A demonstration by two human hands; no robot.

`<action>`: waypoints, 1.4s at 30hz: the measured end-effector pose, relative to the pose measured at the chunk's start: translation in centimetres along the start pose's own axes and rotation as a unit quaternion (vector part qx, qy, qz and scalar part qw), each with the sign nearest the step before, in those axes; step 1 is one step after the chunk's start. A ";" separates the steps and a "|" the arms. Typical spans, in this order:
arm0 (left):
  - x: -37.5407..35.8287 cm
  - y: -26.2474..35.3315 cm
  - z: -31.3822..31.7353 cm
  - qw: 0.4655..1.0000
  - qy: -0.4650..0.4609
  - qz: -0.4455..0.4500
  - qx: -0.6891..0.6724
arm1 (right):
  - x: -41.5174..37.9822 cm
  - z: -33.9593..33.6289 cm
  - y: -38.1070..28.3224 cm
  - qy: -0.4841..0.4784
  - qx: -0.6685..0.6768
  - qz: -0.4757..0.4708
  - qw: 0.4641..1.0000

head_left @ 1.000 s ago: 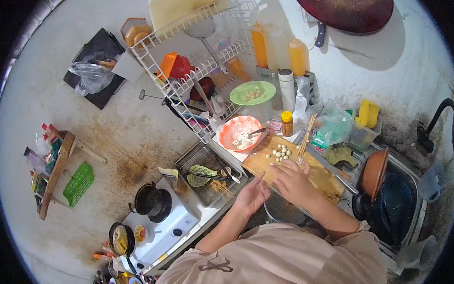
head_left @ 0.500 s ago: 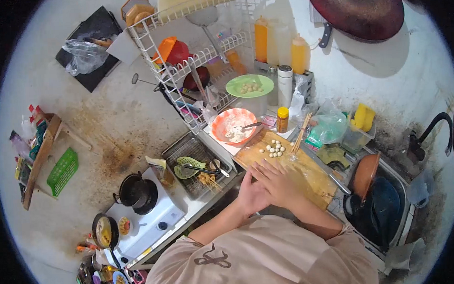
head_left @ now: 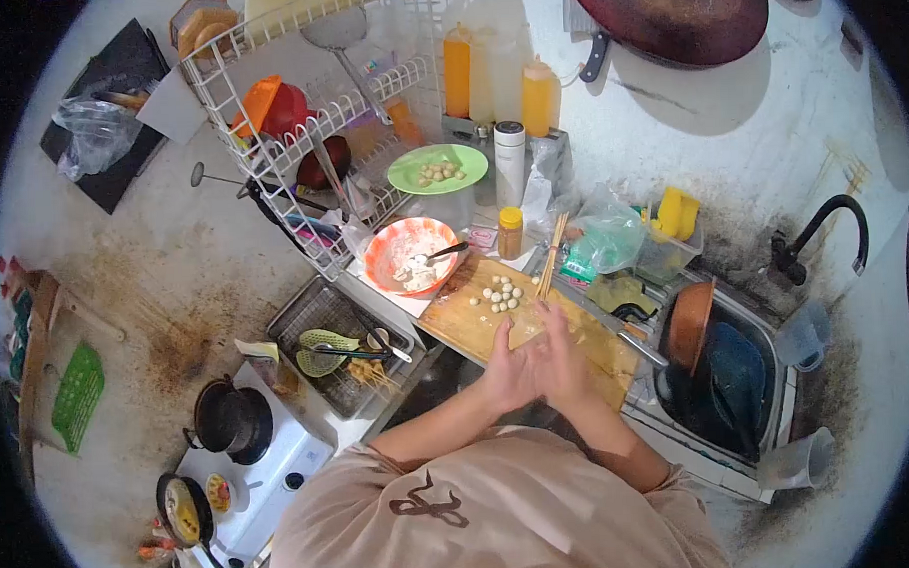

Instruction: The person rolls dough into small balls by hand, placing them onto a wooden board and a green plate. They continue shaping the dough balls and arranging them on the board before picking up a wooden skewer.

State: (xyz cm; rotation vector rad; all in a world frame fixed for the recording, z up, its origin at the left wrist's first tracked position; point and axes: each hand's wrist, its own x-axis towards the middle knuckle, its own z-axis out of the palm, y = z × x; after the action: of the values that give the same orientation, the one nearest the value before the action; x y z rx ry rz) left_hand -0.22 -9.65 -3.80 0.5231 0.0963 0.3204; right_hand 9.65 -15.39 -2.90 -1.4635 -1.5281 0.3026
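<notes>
My left hand (head_left: 510,376) and my right hand (head_left: 565,365) meet at the palms over the near edge of a wooden board (head_left: 602,354). Their fingers are stretched out, and whatever may lie between the palms is hidden. Just beyond the fingertips, several small white dough balls (head_left: 502,295) rest on the board. A bundle of wooden skewers (head_left: 551,258) lies to the right of the balls. Behind the board's left corner stands an orange-and-white bowl (head_left: 379,259) with a pale floury mix and a spoon (head_left: 443,251) in it.
A green plate (head_left: 411,182) with pale pieces stands farther back, beside a white dish rack (head_left: 271,180). A knife (head_left: 642,346) lies along the board's right edge, near the sink (head_left: 774,403). To the left are a wire tray (head_left: 310,304) and a stove (head_left: 247,502) with pans.
My hands have turned from lying flat across each other to palms facing, with the fingers pointing up and more apart. The camera view has shifted, so the scene sits farther left.
</notes>
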 end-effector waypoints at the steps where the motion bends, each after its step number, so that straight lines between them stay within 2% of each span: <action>1: 0.4 0.0 0.2 1.000 0.019 -0.003 -0.004 | -0.3 0.3 -0.6 -0.029 -0.066 0.005 0.997; 3: 1.2 -0.1 0.4 0.998 0.059 -0.006 -0.012 | -1.1 1.1 -1.8 -0.071 -0.173 -0.014 0.982; 4: 1.5 -0.4 -1.0 1.000 -0.015 0.025 -0.012 | -1.4 1.3 -2.4 -0.077 -0.218 -0.041 0.972; 7: 1.0 -1.0 -1.2 0.992 -0.080 0.010 -0.092 | -1.1 0.7 -2.4 -0.041 -0.330 -0.073 0.940; 10: 0.6 -2.6 0.0 0.997 -0.054 -0.013 -0.053 | 0.9 -0.5 -2.1 -0.012 -0.357 -0.049 0.933; 11: 0.6 -4.0 -1.0 0.984 -0.108 -0.058 -0.130 | 1.4 -0.4 -2.4 -0.036 -0.343 -0.040 0.938; 13: 0.8 -6.0 -2.9 0.925 -0.212 -0.143 -0.281 | 2.4 0.0 -3.0 -0.084 -0.314 -0.023 0.945; 15: 1.4 -5.7 -2.6 0.965 -0.230 0.083 -0.094 | 2.0 1.2 -4.0 -0.147 -0.227 -0.076 0.960; 16: 2.8 -5.7 -2.4 0.934 -0.301 0.167 -0.100 | 1.6 1.5 -4.4 -0.178 -0.182 -0.102 0.962; 18: 4.0 -4.6 -2.6 0.908 -0.328 0.189 -0.178 | 0.4 1.3 -4.9 -0.211 -0.172 -0.106 0.956; 19: 3.6 -3.0 -2.4 0.917 -0.285 0.127 -0.250 | 0.1 1.1 -4.9 -0.229 -0.167 -0.109 0.953; 20: 3.0 -1.3 -2.2 0.914 -0.240 0.063 -0.320 | 0.1 0.5 -4.6 -0.229 -0.232 -0.081 0.942; 22: 1.6 1.4 -1.9 0.879 -0.145 -0.065 -0.450 | 0.3 -1.1 -3.9 -0.230 -0.359 -0.029 0.904; 24: 1.4 0.5 -2.0 0.825 -0.214 -0.134 -0.505 | 1.3 -2.0 -2.9 -0.140 -0.358 -0.025 0.923; 25: 1.5 -1.3 -2.0 0.793 -0.329 -0.136 -0.495 | 1.6 -2.1 -2.5 -0.093 -0.356 -0.024 0.930; 27: 2.4 -2.8 -2.4 0.877 -0.306 -0.037 -0.368 | 1.8 -1.3 -2.4 -0.095 -0.305 -0.040 0.947; 28: 2.8 -2.8 -2.6 0.956 -0.155 0.061 -0.241 | 1.5 -0.5 -2.5 -0.094 -0.255 -0.054 0.961; 29: 2.8 -2.2 -3.4 0.980 -0.138 0.061 -0.131 | 0.9 0.4 -2.9 -0.092 -0.203 -0.068 0.972; 31: 2.5 -0.2 -4.3 0.988 -0.111 0.052 0.097 | -0.6 1.3 -4.6 -0.155 -0.212 0.058 0.963; 32: 2.6 0.8 -3.8 0.989 -0.131 0.007 -0.073 | -0.8 1.1 -5.0 -0.168 -0.182 0.022 0.969; 33: 2.6 1.6 -3.1 0.959 -0.145 -0.037 -0.241 | -1.1 0.9 -5.2 -0.182 -0.152 -0.014 0.971; 34: 2.8 1.3 -3.2 0.929 -0.168 -0.046 -0.327 | -0.6 0.4 -5.0 -0.168 -0.261 -0.006 0.950; 36: 2.9 -0.1 -3.1 0.844 -0.203 -0.063 -0.492 | 0.0 0.9 -1.6 -0.050 -0.220 -0.025 0.974; 37: 2.8 -0.7 -1.9 0.923 -0.130 -0.011 -0.361 | 0.1 1.4 0.7 0.012 -0.200 -0.036 0.979; 38: 2.6 -1.0 0.0 0.974 -0.057 0.043 -0.217 | 0.4 1.4 0.7 0.012 -0.200 -0.038 0.979; 39: 2.7 -1.2 1.2 0.993 0.014 0.097 -0.064 | 0.6 1.5 0.7 0.011 -0.199 -0.041 0.979; 41: 5.5 -4.4 -4.6 0.967 -0.029 0.059 -0.244 | 1.5 1.8 -2.5 -0.114 -0.229 -0.022 0.967; 42: 5.8 -4.2 -5.6 0.959 -0.088 0.048 -0.266 | 1.1 1.6 -2.7 -0.127 -0.225 -0.052 0.965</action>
State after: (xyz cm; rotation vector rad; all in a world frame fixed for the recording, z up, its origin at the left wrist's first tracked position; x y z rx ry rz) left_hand 5.50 -8.53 -10.83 0.0184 -0.1863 0.3758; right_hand 6.92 -14.41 -1.25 -1.7332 -1.9671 0.0808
